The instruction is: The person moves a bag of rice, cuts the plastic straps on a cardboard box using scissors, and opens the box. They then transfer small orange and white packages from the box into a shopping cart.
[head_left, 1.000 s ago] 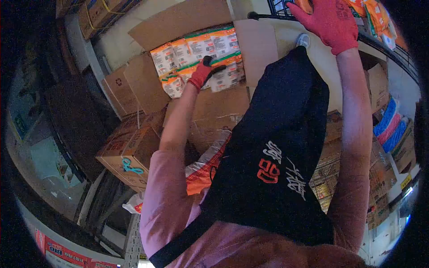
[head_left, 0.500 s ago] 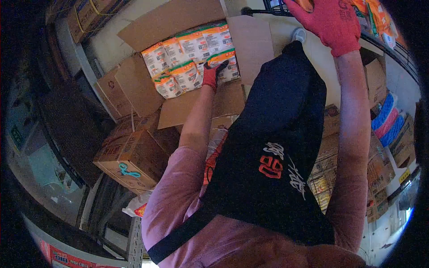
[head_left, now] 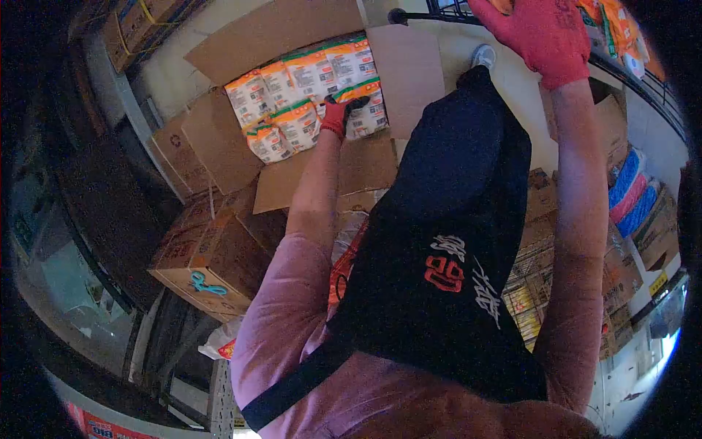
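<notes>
My left hand [head_left: 338, 115], in a red glove with dark fingertips, reaches into an open cardboard box [head_left: 365, 164]. Its fingers close over the top of a white packet [head_left: 369, 111] with an orange and green upper band, at the right end of the near row. Several matching packets [head_left: 311, 69] stand packed in rows beside it. At the top right, my right hand [head_left: 547, 36], also red-gloved, is stretched out with the thumb spread from the palm. An orange patch shows between thumb and palm; the other fingertips are cut off by the frame edge.
Orange packets [head_left: 621, 33] lie in a black wire rack [head_left: 643, 91] on the right. A taped carton [head_left: 212, 256] stands left of my arm. Blue and pink bundles [head_left: 630, 197] and more cartons [head_left: 662, 230] sit at the right. My shoe [head_left: 483, 55] is on the floor between.
My left hand's fingers have drawn slightly closer together on the packet. The view has shifted a little; my right hand stays by the rack.
</notes>
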`<state>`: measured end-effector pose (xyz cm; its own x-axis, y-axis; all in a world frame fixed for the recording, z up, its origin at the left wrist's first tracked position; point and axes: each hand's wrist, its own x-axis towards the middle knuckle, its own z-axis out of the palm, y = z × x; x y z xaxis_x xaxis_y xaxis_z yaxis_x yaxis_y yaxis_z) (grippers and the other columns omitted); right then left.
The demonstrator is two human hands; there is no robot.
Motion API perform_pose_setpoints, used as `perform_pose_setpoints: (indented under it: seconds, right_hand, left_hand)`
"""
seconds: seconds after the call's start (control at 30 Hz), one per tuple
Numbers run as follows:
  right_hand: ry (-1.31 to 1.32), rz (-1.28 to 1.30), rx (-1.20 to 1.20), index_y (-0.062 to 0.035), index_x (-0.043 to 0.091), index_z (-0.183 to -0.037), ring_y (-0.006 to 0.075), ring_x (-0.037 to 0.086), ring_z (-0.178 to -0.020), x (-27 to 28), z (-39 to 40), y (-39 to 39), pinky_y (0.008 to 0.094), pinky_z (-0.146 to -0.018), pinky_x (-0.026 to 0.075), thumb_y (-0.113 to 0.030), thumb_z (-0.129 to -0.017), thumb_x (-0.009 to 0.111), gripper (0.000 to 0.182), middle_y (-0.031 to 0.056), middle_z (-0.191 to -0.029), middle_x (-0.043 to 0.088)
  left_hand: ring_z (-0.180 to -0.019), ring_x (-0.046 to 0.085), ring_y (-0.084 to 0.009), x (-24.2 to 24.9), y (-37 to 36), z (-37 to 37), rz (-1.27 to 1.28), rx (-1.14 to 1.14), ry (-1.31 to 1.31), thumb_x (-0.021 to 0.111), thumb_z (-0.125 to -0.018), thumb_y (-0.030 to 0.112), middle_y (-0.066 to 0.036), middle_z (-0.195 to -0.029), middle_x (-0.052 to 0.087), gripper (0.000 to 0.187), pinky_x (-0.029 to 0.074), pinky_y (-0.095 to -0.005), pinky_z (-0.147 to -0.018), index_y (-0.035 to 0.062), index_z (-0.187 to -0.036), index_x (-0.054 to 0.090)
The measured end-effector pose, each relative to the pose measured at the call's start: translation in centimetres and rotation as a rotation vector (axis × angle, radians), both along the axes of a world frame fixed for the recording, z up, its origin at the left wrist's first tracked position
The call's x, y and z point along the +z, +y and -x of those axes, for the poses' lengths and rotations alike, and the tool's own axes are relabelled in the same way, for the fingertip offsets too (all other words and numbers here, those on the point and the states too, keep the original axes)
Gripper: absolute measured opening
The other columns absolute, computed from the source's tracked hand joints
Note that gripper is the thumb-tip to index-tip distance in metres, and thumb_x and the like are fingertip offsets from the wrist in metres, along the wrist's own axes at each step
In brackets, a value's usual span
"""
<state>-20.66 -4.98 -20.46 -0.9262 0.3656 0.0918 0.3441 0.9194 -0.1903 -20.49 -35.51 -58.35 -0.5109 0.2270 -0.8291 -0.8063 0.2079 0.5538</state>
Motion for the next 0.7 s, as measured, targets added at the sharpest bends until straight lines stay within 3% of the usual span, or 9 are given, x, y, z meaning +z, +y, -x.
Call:
perform_pose_setpoints:
  seconds: [0.13, 0.2, 0.3, 0.37, 0.43, 0.53, 0.63, 0.67, 0.7]
  right_hand:
    - [-0.056, 0.010, 0.036, -0.0050, 0.056, -0.083, 0.0349, 0.057, -0.072, -1.0, -0.1, 1.7, 0.0429, -0.065, 0.045, -0.034, -0.074, 0.066, 0.032, 0.0163, -0.074, 0.057]
    - [-0.171, 0.117, -0.097, -0.0052, 0.055, -0.083, 0.0352, 0.057, -0.073, -0.3, 0.3, 1.1, 0.0430, -0.065, 0.045, -0.035, -0.074, 0.066, 0.033, 0.0163, -0.074, 0.057]
    - [-0.359, 0.279, -0.271, -0.0053, 0.055, -0.084, 0.0349, 0.058, -0.074, 2.7, 2.4, -0.7, 0.0429, -0.066, 0.045, -0.035, -0.074, 0.065, 0.033, 0.0160, -0.075, 0.058]
    - [-0.295, 0.235, -0.206, -0.0054, 0.055, -0.083, 0.0345, 0.058, -0.075, 2.5, 1.8, -0.3, 0.0427, -0.067, 0.045, -0.035, -0.074, 0.065, 0.033, 0.0157, -0.075, 0.058]
    - [-0.030, 0.046, 0.045, -0.0055, 0.055, -0.083, 0.0342, 0.058, -0.075, -0.4, -0.4, 1.3, 0.0425, -0.067, 0.045, -0.034, -0.074, 0.064, 0.032, 0.0154, -0.076, 0.058]
    - [-0.095, 0.040, 0.030, -0.0056, 0.055, -0.084, 0.0349, 0.058, -0.076, -0.7, -0.3, 1.8, 0.0430, -0.068, 0.045, -0.035, -0.075, 0.062, 0.032, 0.0157, -0.078, 0.059]
    - [-0.012, -0.025, 0.073, -0.0058, 0.055, -0.085, 0.0348, 0.058, -0.076, -1.1, -0.1, 1.9, 0.0429, -0.067, 0.045, -0.038, -0.076, 0.061, 0.034, 0.0153, -0.078, 0.059]
    - [-0.039, -0.026, 0.065, -0.0059, 0.055, -0.086, 0.0342, 0.059, -0.077, -0.9, -0.2, 1.9, 0.0425, -0.068, 0.045, -0.039, -0.076, 0.060, 0.035, 0.0150, -0.078, 0.059]
    - [-0.065, -0.028, 0.057, -0.0060, 0.056, -0.087, 0.0335, 0.059, -0.077, -0.6, -0.4, 1.9, 0.0421, -0.068, 0.045, -0.039, -0.076, 0.060, 0.035, 0.0147, -0.079, 0.059]
  left_hand:
    - [-0.086, 0.064, -0.0238, -0.5, 0.4, 0.7, -0.124, -0.120, 0.066, 0.084, -0.061, 0.017, -0.014, -0.109, 0.059, 0.076, 0.056, -0.0371, -0.072, 0.0003, -0.122, 0.042]
    - [-0.086, 0.063, -0.0242, 5.1, 1.9, 1.5, -0.066, -0.132, 0.057, 0.085, -0.061, 0.020, -0.014, -0.110, 0.058, 0.078, 0.056, -0.0365, -0.072, -0.0004, -0.122, 0.041]
    - [-0.088, 0.063, -0.0245, 6.5, 2.5, 1.6, 0.237, -0.252, 0.215, 0.086, -0.057, 0.026, -0.013, -0.104, 0.061, 0.082, 0.055, -0.0346, -0.074, -0.0026, -0.121, 0.043]
    - [-0.090, 0.062, -0.0235, 6.9, 2.3, 1.5, 0.270, -0.293, 0.314, 0.086, -0.056, 0.029, -0.013, -0.102, 0.062, 0.084, 0.054, -0.0330, -0.075, -0.0048, -0.120, 0.043]
    - [-0.093, 0.061, -0.0229, 7.3, 1.7, 1.8, 0.345, -0.390, 0.398, 0.086, -0.056, 0.032, -0.014, -0.103, 0.062, 0.082, 0.051, -0.0331, -0.078, -0.0057, -0.117, 0.047]
    - [-0.092, 0.061, -0.0222, 10.7, 0.9, 3.2, 0.436, -0.564, 0.422, 0.083, -0.057, 0.040, -0.017, -0.102, 0.064, 0.073, 0.047, -0.0353, -0.083, -0.0079, -0.106, 0.058]
    - [-0.088, 0.062, -0.0229, 17.3, 0.5, 4.5, 0.449, -0.411, 0.447, 0.083, -0.057, 0.040, -0.016, -0.097, 0.065, 0.069, 0.048, -0.0354, -0.081, -0.0075, -0.103, 0.061]
    - [-0.088, 0.062, -0.0214, 13.8, -3.0, 5.7, 0.320, -0.335, 0.500, 0.083, -0.060, 0.035, -0.015, -0.097, 0.065, 0.064, 0.049, -0.0340, -0.080, -0.0071, -0.103, 0.061]
    - [-0.088, 0.062, -0.0205, 14.2, -3.5, 6.2, 0.218, -0.245, 0.495, 0.082, -0.061, 0.028, -0.014, -0.097, 0.065, 0.060, 0.049, -0.0327, -0.079, -0.0067, -0.105, 0.060]
